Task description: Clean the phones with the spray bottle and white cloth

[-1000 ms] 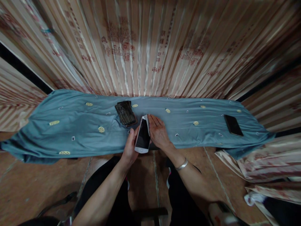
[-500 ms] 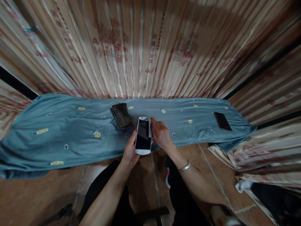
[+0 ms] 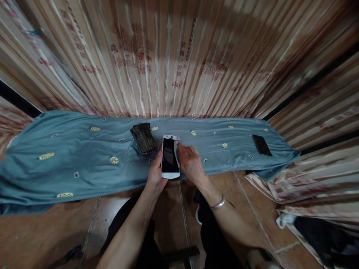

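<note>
Head view: I had the white phone (image 3: 168,164) clasped in my left hand (image 3: 157,173), thumb along its left edge, the other fingers mostly hidden beneath it. It had leaned to one side a second earlier; now it stood nearly straight before me, its screen facing up. My right hand (image 3: 192,163) was just beside the phone's right edge, with fingers curled and the tips seemingly pinched on a thin pale strip (image 3: 176,154). Those fingers had been stretched out flatter a second before. Half a second ago the strip had looked straighter; now it bowed inward over the right side of the phone's screen. What it was made of, and whether any of it was stuck to the phone, I could not tell.

To my mind, this meant the work had settled on that right side, the left hand steadying the phone while the right handled the strip. My hands were apart, with the phone between them.

The stack of dark phones (image 3: 144,139) lay just left of the white phone, and a black phone (image 3: 261,145) well to its right. Neither looked disturbed. The blue cloth (image 3: 84,149) spread out on both sides of the white phone, and the curtain (image 3: 168,74) hung beyond it.
</note>
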Demonstrator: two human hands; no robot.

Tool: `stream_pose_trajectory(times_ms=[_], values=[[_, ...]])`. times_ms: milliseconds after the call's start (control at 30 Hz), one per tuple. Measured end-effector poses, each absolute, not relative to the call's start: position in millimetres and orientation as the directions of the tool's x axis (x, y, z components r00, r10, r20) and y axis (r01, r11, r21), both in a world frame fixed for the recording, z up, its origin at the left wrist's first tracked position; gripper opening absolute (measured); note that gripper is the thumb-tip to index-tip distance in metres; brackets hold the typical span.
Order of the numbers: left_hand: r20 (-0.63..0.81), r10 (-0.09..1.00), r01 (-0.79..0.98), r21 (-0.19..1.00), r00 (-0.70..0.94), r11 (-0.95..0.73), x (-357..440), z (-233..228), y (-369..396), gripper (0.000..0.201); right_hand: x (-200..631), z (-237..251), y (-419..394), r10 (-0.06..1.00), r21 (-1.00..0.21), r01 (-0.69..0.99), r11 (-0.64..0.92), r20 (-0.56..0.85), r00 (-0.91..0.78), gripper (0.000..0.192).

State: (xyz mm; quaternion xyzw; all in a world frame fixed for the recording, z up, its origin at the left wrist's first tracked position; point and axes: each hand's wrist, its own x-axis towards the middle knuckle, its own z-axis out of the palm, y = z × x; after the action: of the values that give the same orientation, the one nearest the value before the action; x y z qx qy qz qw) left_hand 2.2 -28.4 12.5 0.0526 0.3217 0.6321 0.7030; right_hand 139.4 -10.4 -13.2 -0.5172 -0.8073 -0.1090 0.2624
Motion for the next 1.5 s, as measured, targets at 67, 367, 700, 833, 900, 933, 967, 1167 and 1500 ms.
stream_pose_trajectory(times_ms=[67, 367, 700, 833, 900, 933, 967, 1167, 1500], values=[[-0.399, 0.917, -0.857, 0.477, -0.013, 0.195, 1.0, 14.6, -26.1, 0.024, 137.7, -13.0, -9.7, 0.763, -0.090, 0.879, 0.468, 0.543, -0.351, 0.040], [-0.419, 0.905, -0.843, 0.510, -0.068, 0.172, -12.3, 11.4, -19.0, 0.025, 127.5, -15.9, -11.1, 0.725, -0.054, 0.833, 0.551, 0.524, -0.446, 0.039], [-0.439, 0.896, -0.834, 0.515, -0.060, 0.197, -25.6, 0.5, -9.9, 0.023, 121.0, -16.4, -31.3, 0.702, -0.087, 0.772, 0.630, 0.489, -0.518, 0.041], [-0.490, 0.869, -0.847, 0.487, -0.064, 0.212, -28.0, 7.7, -7.9, 0.029, 119.3, -18.7, -35.5, 0.695, -0.098, 0.763, 0.639, 0.498, -0.518, 0.039], [-0.507, 0.859, -0.856, 0.475, -0.076, 0.204, -29.3, 10.2, -7.1, 0.031, 118.7, -18.3, -37.2, 0.681, -0.097, 0.758, 0.645, 0.521, -0.514, 0.037], [-0.509, 0.857, -0.862, 0.466, -0.078, 0.199, -30.1, 10.7, -6.8, 0.031, 118.5, -17.7, -38.0, 0.678, -0.102, 0.757, 0.645, 0.534, -0.506, 0.036], [-0.509, 0.858, -0.867, 0.457, -0.074, 0.196, -31.0, 10.6, -6.4, 0.033, 118.4, -17.0, -38.6, 0.676, -0.112, 0.757, 0.644, 0.545, -0.496, 0.034], [-0.467, 0.884, -0.871, 0.441, -0.016, 0.217, -35.5, 4.4, -4.8, 0.038, 118.8, -14.4, -41.0, 0.641, -0.127, 0.727, 0.675, 0.589, -0.493, 0.030], [-0.436, 0.890, -0.841, 0.524, -0.130, 0.134, -38.5, 0.0, -4.4, 0.037, 114.6, -13.7, -49.8, 0.679, -0.171, 0.715, 0.678, 0.518, -0.520, 0.029]])
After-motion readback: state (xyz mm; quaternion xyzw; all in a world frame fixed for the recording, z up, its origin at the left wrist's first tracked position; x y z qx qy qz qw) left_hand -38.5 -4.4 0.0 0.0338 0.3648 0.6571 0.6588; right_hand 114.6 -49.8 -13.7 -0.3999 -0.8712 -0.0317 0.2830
